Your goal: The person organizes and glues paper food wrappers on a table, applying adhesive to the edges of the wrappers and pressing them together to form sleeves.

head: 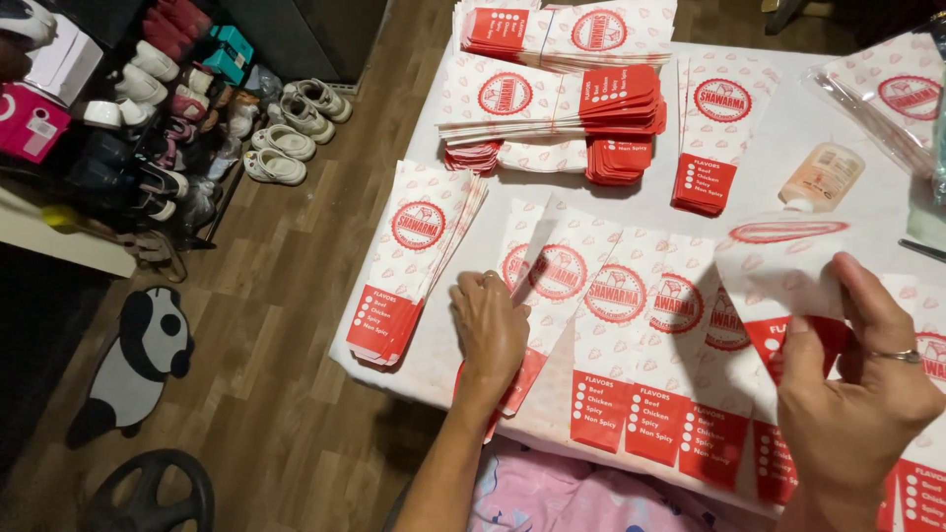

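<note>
My left hand lies flat on the leftmost sheet of a fanned row of white and red printed paper sleeves along the table's front edge, fingers pressing it down. My right hand holds one paper sleeve lifted and curled above the right end of the row, pinched between thumb and fingers. A ring shows on each hand.
More stacks of the same sleeves lie on the white table: one at the left, several at the back. A small glue bottle lies at right. Shoes and a panda mat sit on the wooden floor at left.
</note>
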